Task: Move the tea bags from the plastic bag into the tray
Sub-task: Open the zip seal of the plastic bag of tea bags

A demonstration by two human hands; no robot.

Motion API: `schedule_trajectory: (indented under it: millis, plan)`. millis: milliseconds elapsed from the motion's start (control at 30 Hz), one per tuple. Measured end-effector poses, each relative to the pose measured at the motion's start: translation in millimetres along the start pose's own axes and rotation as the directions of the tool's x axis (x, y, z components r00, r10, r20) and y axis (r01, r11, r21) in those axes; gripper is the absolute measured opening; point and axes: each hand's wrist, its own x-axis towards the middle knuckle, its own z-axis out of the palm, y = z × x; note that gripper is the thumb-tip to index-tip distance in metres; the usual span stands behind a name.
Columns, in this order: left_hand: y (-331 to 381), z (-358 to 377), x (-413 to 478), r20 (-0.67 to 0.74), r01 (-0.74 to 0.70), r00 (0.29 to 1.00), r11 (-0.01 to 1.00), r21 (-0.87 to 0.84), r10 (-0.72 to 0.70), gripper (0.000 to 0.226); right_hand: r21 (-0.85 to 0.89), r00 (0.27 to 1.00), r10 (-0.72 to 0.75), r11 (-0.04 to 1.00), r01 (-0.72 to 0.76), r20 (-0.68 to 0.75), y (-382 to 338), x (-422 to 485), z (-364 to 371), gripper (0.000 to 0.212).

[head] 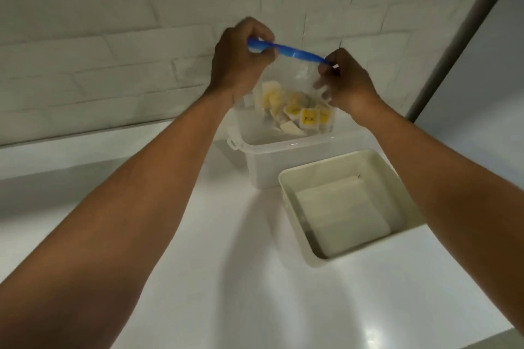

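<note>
A clear plastic bag (pixel 297 79) with a blue zip strip along its top hangs in the air above a clear plastic box (pixel 263 161). Several tea bags (pixel 300 116) with yellow labels lie bunched at the bag's bottom. My left hand (pixel 241 62) pinches the left end of the blue strip. My right hand (pixel 348 79) pinches the right end, lower than the left. A cream square tray (pixel 295 207) stands on the white counter to the right and nearer to me, under my right forearm, with nothing in it.
The white counter (pixel 226 263) runs back to a white brick wall (pixel 113 22). A grey upright panel (pixel 482 22) rises at the right. The clear box has a latch on its left side.
</note>
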Motion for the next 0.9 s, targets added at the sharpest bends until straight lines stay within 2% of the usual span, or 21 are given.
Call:
schedule_trajectory:
  millis: [67, 200, 267, 333, 433, 500, 633, 733, 833, 867, 900]
  plan:
    - [10, -10, 0, -0.036, 0.012, 0.999, 0.985, -0.172, -0.019, 0.031, 0.228, 0.999, 0.035, 0.973, -0.030, -0.020, -19, -13, -6, 0.011]
    - [24, -26, -10, 0.016, 0.109, 0.994, 0.903, -0.416, -0.112, 0.063, 0.398, 1.000, 0.014, 0.917, -0.002, -0.027, -46, -43, -13, 0.011]
    - [24, -33, -20, 0.117, 0.191, 0.981, 0.884, -0.428, -0.155, 0.062, 0.493, 0.999, 0.038, 0.870, -0.031, -0.005, -55, -56, -13, 0.013]
    - [22, -37, -34, 0.176, 0.210, 0.973, 0.893, -0.398, -0.150, 0.052, 0.557, 0.997, 0.073, 0.827, -0.078, 0.031, -64, -70, -11, 0.014]
    - [14, -41, -62, 0.122, 0.244, 0.970, 0.867, -0.434, -0.212, 0.047, 0.597, 0.987, 0.109, 0.787, -0.157, 0.116, -67, -99, -2, 0.010]
    - [0, -43, -85, 0.112, 0.306, 0.951, 0.823, -0.479, -0.288, 0.047, 0.561, 0.970, 0.147, 0.795, -0.231, 0.192, -60, -125, 9, 0.007]
    - [-43, -46, -140, 0.177, 0.367, 0.929, 0.755, -0.543, -0.324, 0.031, 0.450, 0.919, 0.200, 0.823, -0.345, 0.339, -33, -174, 31, 0.011]
    - [-66, -49, -171, 0.202, 0.406, 0.912, 0.714, -0.570, -0.358, 0.023, 0.363, 0.888, 0.237, 0.847, -0.388, 0.395, -13, -190, 48, 0.012]
    - [-89, -53, -188, 0.240, 0.485, 0.872, 0.694, -0.532, -0.426, 0.024, 0.236, 0.884, 0.236, 0.907, -0.350, 0.404, 2, -194, 63, 0.016]
    - [-97, -54, -194, 0.266, 0.513, 0.858, 0.698, -0.500, -0.440, 0.025, 0.135, 0.888, 0.235, 0.941, -0.309, 0.394, 7, -193, 67, 0.017]
    - [-104, -55, -199, 0.285, 0.535, 0.845, 0.716, -0.448, -0.453, 0.027, -0.036, 0.891, 0.233, 0.971, -0.238, 0.389, 13, -192, 71, 0.019]
